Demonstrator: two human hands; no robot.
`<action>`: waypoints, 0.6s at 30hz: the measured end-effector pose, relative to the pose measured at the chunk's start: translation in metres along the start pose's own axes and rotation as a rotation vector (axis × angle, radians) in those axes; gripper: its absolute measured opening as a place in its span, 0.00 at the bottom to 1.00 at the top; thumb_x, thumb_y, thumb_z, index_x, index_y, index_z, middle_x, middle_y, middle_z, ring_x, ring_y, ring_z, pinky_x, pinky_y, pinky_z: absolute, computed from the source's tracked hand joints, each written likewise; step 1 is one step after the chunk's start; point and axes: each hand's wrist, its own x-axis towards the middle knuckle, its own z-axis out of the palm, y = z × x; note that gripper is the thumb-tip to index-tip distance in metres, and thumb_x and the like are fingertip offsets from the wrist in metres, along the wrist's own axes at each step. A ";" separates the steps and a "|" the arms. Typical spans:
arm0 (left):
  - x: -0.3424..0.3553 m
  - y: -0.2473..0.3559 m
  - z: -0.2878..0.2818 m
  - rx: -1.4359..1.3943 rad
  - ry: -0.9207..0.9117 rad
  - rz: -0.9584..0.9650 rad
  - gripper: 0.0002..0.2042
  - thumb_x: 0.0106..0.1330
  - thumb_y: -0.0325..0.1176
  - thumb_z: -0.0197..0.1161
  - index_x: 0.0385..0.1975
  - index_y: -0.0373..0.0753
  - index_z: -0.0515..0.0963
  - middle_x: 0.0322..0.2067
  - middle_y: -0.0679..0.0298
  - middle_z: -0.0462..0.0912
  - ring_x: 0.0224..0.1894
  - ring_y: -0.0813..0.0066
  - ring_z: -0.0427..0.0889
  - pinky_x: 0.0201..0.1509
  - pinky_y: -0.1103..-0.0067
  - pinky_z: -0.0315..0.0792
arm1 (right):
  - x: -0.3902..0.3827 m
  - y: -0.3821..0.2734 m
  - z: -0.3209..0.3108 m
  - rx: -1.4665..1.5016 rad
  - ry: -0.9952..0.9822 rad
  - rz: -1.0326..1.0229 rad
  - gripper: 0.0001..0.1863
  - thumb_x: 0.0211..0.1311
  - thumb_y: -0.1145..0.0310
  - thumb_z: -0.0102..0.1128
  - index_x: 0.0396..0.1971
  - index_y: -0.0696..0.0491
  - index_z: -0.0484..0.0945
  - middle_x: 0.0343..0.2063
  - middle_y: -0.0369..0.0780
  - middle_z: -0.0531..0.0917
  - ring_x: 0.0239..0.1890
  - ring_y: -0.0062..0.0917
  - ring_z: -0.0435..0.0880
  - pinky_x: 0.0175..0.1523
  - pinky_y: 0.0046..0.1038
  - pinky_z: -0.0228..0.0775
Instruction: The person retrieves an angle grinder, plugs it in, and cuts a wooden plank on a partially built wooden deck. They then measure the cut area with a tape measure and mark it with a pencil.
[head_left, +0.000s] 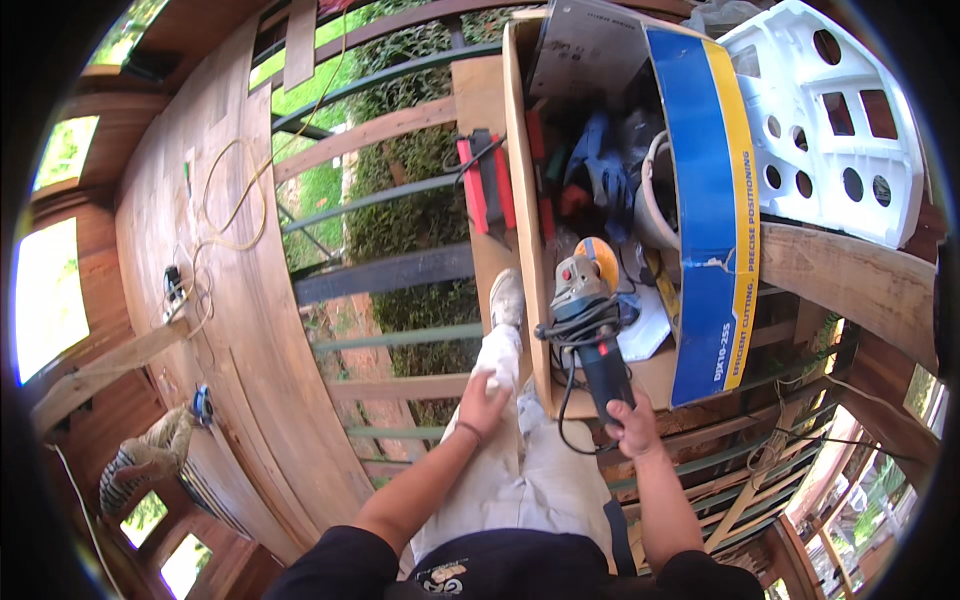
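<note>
My right hand (632, 428) grips the dark rear handle of an angle grinder (578, 290), which has a metal head, a yellowish disc (600, 258) and its black cord looped round the body. The grinder is over a cardboard box (712, 220) with a blue and yellow side, holding blue gloves (595, 150), a white rounded item and other jumbled gear. My left hand (480, 400) is closed on my pale trouser leg near the knee. Just left of the box lies a red and black tool (478, 175) with a cord.
Open joists (390, 270) span over greenery below. At left, a plank floor (265, 350) carries yellow cords and a small tool (175, 285); another person (145, 460) crouches by a blue power tool (202, 405). A white moulded panel (820, 120) and a thick beam (840, 280) are at right.
</note>
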 end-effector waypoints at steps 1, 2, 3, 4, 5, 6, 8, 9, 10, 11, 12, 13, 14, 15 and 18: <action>-0.009 0.001 0.004 -0.278 0.020 0.030 0.32 0.70 0.51 0.64 0.68 0.37 0.69 0.62 0.53 0.76 0.67 0.57 0.73 0.73 0.65 0.65 | -0.020 0.018 -0.001 -0.006 0.022 0.051 0.31 0.55 0.54 0.79 0.53 0.54 0.76 0.29 0.29 0.76 0.19 0.09 0.67 0.20 0.13 0.56; -0.014 0.004 0.007 -0.536 0.034 0.054 0.33 0.71 0.52 0.63 0.69 0.38 0.67 0.61 0.54 0.76 0.66 0.59 0.74 0.72 0.66 0.66 | -0.041 0.032 -0.005 -0.032 -0.052 0.059 0.32 0.54 0.53 0.80 0.52 0.55 0.76 0.28 0.29 0.76 0.20 0.10 0.68 0.21 0.15 0.57; -0.029 0.006 0.008 -0.671 -0.028 0.040 0.34 0.72 0.54 0.62 0.70 0.37 0.66 0.62 0.56 0.76 0.66 0.61 0.73 0.72 0.67 0.66 | -0.059 0.044 -0.009 -0.090 -0.084 0.065 0.31 0.53 0.54 0.81 0.51 0.56 0.77 0.27 0.29 0.76 0.20 0.11 0.69 0.21 0.16 0.58; -0.047 0.009 0.008 -0.788 -0.094 0.014 0.35 0.73 0.55 0.61 0.71 0.37 0.64 0.63 0.57 0.75 0.67 0.64 0.73 0.72 0.68 0.65 | -0.073 0.055 -0.014 -0.156 -0.117 0.089 0.31 0.52 0.54 0.81 0.49 0.56 0.77 0.26 0.29 0.77 0.20 0.11 0.71 0.21 0.17 0.58; -0.061 0.012 0.005 -0.925 -0.141 0.051 0.36 0.74 0.56 0.60 0.72 0.37 0.63 0.64 0.58 0.75 0.67 0.66 0.72 0.71 0.69 0.65 | -0.085 0.063 -0.017 -0.221 -0.135 0.099 0.31 0.51 0.55 0.82 0.48 0.56 0.78 0.25 0.29 0.77 0.21 0.11 0.71 0.22 0.18 0.59; -0.076 0.015 0.005 -0.950 -0.193 -0.064 0.39 0.71 0.59 0.62 0.73 0.39 0.62 0.66 0.59 0.74 0.67 0.69 0.73 0.71 0.72 0.65 | -0.095 0.071 -0.019 -0.295 -0.144 0.141 0.30 0.49 0.56 0.84 0.46 0.57 0.78 0.25 0.30 0.77 0.21 0.11 0.71 0.23 0.18 0.59; -0.102 0.017 0.014 -0.924 -0.285 -0.010 0.38 0.72 0.58 0.62 0.74 0.41 0.61 0.63 0.61 0.77 0.65 0.73 0.74 0.67 0.72 0.69 | -0.108 0.083 -0.024 -0.465 -0.208 0.110 0.31 0.46 0.60 0.84 0.47 0.59 0.80 0.29 0.33 0.82 0.27 0.17 0.78 0.33 0.23 0.71; -0.116 0.014 0.019 -1.048 -0.283 -0.062 0.39 0.70 0.58 0.64 0.74 0.41 0.61 0.62 0.61 0.78 0.65 0.72 0.75 0.67 0.71 0.70 | -0.114 0.087 -0.025 -0.578 -0.234 0.063 0.31 0.46 0.61 0.84 0.48 0.60 0.80 0.31 0.33 0.83 0.29 0.19 0.79 0.37 0.24 0.74; -0.133 0.009 0.026 -1.175 -0.276 -0.116 0.40 0.69 0.59 0.66 0.73 0.42 0.61 0.62 0.61 0.78 0.64 0.71 0.76 0.67 0.70 0.71 | -0.118 0.092 -0.025 -0.688 -0.259 0.022 0.31 0.46 0.61 0.84 0.48 0.61 0.80 0.32 0.34 0.84 0.31 0.20 0.81 0.40 0.26 0.76; -0.146 0.003 0.035 -1.304 -0.269 -0.168 0.41 0.67 0.59 0.67 0.73 0.42 0.61 0.61 0.61 0.78 0.63 0.71 0.78 0.67 0.70 0.71 | -0.122 0.095 -0.025 -0.784 -0.228 0.127 0.33 0.44 0.61 0.84 0.49 0.61 0.81 0.37 0.39 0.87 0.38 0.25 0.85 0.49 0.30 0.78; -0.153 -0.007 0.043 -1.381 -0.234 -0.170 0.42 0.66 0.59 0.69 0.73 0.42 0.61 0.61 0.61 0.79 0.62 0.70 0.79 0.68 0.69 0.72 | -0.123 0.100 -0.023 -0.853 -0.261 0.106 0.34 0.44 0.60 0.85 0.50 0.61 0.81 0.38 0.40 0.87 0.39 0.26 0.85 0.49 0.30 0.78; -0.163 -0.016 0.053 -1.463 -0.204 -0.181 0.42 0.65 0.59 0.70 0.72 0.42 0.61 0.61 0.61 0.79 0.61 0.69 0.80 0.68 0.68 0.73 | -0.126 0.104 -0.021 -0.947 -0.273 0.132 0.35 0.43 0.59 0.85 0.50 0.60 0.81 0.38 0.42 0.88 0.39 0.26 0.86 0.49 0.30 0.78; -0.174 -0.027 0.063 -1.536 -0.156 -0.233 0.42 0.64 0.58 0.71 0.72 0.41 0.61 0.61 0.60 0.79 0.61 0.68 0.81 0.68 0.67 0.73 | -0.126 0.109 -0.018 -1.077 -0.267 0.188 0.35 0.43 0.58 0.85 0.50 0.60 0.81 0.38 0.43 0.88 0.40 0.27 0.87 0.49 0.31 0.78; -0.183 -0.040 0.070 -1.638 -0.186 -0.182 0.41 0.64 0.56 0.71 0.71 0.39 0.63 0.60 0.59 0.80 0.62 0.65 0.81 0.70 0.64 0.72 | -0.127 0.115 -0.014 -1.160 -0.284 0.148 0.37 0.42 0.55 0.85 0.51 0.59 0.80 0.38 0.47 0.88 0.41 0.32 0.89 0.50 0.33 0.80; -0.208 -0.077 0.087 -1.760 -0.103 -0.176 0.39 0.65 0.55 0.71 0.68 0.36 0.67 0.61 0.56 0.81 0.63 0.64 0.81 0.71 0.65 0.71 | -0.129 0.137 0.003 -1.251 -0.345 0.143 0.39 0.43 0.53 0.84 0.53 0.59 0.78 0.38 0.48 0.88 0.41 0.37 0.90 0.50 0.36 0.80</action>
